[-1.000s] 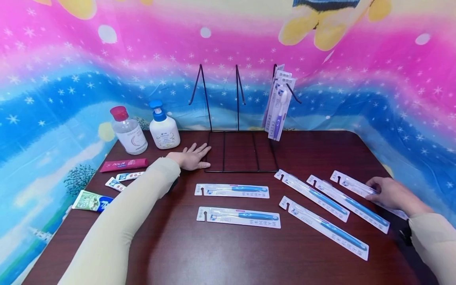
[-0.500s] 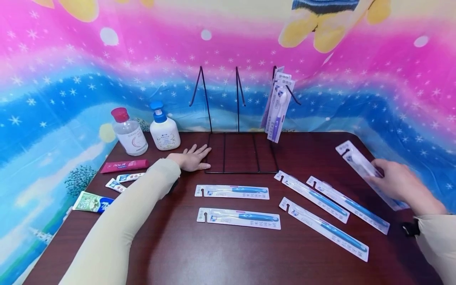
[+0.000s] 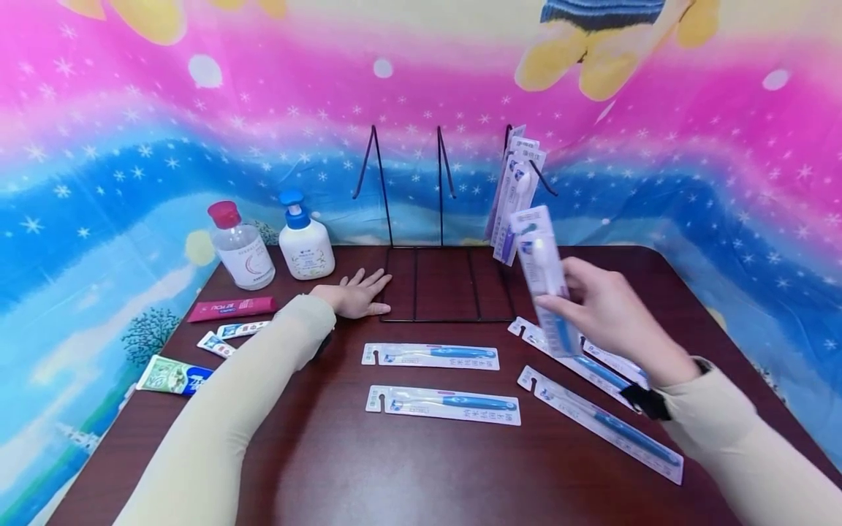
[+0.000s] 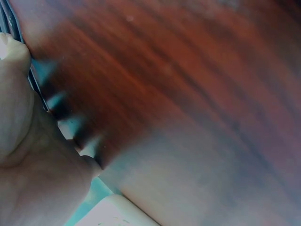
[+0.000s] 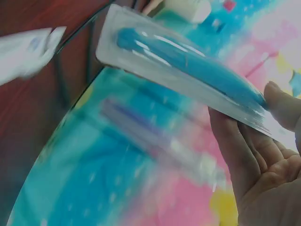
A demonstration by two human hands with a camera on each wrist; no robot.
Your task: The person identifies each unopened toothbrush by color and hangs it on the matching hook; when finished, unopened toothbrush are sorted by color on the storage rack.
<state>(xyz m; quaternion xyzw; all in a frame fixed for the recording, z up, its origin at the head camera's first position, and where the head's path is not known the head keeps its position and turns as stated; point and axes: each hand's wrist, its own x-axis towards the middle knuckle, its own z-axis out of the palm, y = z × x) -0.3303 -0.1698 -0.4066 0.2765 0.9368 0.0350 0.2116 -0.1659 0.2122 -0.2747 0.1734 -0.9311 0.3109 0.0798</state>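
In the head view my right hand [image 3: 608,310] pinches a packaged toothbrush [image 3: 542,267] by its card, tilted nearly upright above the table. The right wrist view shows its blue handle [image 5: 188,63] under clear plastic, between thumb and fingers. Just behind it, packaged purple toothbrushes [image 3: 520,193] hang from the right hook of a black wire rack [image 3: 447,320]. My left hand [image 3: 358,292] lies flat with spread fingers at the left side of the rack's base; in the left wrist view the left thumb [image 4: 14,52] touches the wire.
Several packaged blue toothbrushes lie on the table, among them one in front [image 3: 444,405] and one at right [image 3: 601,424]. At left stand a clear bottle [image 3: 242,252] and a white pump bottle [image 3: 306,248], near a red tube [image 3: 233,308] and a green tube [image 3: 172,374].
My right hand has picked up the packaged toothbrush at the far right, raised it and carried it left toward the rack's right hook. My left hand has stayed in place.
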